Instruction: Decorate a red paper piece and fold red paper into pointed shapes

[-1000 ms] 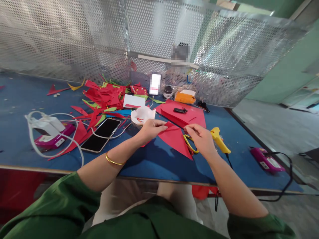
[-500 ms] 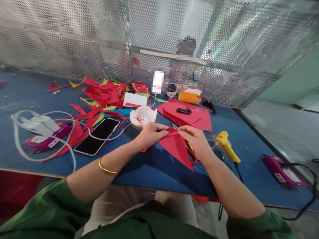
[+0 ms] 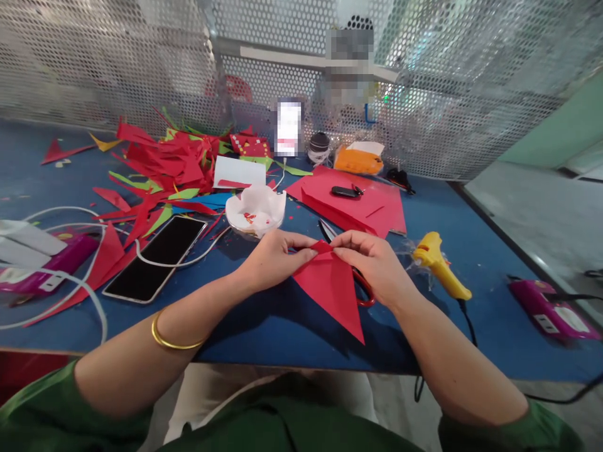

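A folded red paper triangle (image 3: 332, 292) hangs between my hands over the near edge of the blue table, its long point toward me. My left hand (image 3: 277, 260) pinches its top edge from the left, thumb in front. From the right, my right hand (image 3: 370, 260) pinches the same edge, the two thumbs a short way apart. Red-handled scissors (image 3: 363, 290) lie partly hidden under the paper and my right hand, blades pointing away. Just beyond my left hand is a white petal-edged bowl (image 3: 257, 210) with small red bits in it.
Red and green paper scraps (image 3: 174, 160) are heaped at back left, near a dark phone (image 3: 157, 257) and white cables. Red sheets (image 3: 386, 204) lie behind my hands. A yellow glue gun (image 3: 440, 267) and purple box (image 3: 549, 307) are right.
The view has shifted, so the table items appear closer and more spread out. Both hands still pinch the red paper at its top edge, with little visible change in the fold.
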Motion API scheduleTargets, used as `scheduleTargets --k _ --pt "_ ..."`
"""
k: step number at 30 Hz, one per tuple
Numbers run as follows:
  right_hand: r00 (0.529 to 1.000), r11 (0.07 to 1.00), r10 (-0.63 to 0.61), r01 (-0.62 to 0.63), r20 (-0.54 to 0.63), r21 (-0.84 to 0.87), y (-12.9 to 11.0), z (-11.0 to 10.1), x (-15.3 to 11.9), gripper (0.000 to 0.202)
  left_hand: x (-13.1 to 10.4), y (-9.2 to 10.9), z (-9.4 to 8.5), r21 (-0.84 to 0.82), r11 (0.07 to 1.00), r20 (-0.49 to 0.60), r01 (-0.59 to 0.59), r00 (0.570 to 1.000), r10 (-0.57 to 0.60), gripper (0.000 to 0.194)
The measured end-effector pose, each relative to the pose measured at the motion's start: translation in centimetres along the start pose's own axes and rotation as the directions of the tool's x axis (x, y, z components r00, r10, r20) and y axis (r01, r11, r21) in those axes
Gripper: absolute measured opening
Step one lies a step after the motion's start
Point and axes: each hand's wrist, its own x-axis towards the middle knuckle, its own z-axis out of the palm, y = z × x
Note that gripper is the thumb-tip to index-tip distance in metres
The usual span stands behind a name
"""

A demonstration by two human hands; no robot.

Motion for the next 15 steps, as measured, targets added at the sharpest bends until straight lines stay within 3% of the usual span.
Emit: scheduleTargets --k 6,11,15 --pt "0.999 0.999 0.003 -0.001 0.037 -0.039 0.08 -0.30 0.11 0.013 -0.07 0.56 -0.20 -0.040 0.999 0.037 0.022 0.999 -0.020 0.025" --pt "0.996 0.994 -0.092 0.093 0.018 -0.058 0.08 -0.60 0.15 0.009 0.12 0.55 -0.70 -0.134 0.986 0.030 0.099 0.995 -0.095 0.045" --pt "0.985 0.968 -0.169 0.174 0.045 -0.179 -0.35 -0.54 -0.17 0.008 0.33 0.14 -0.78 -0.068 0.987 0.117 0.147 0.984 -0.138 0.035"
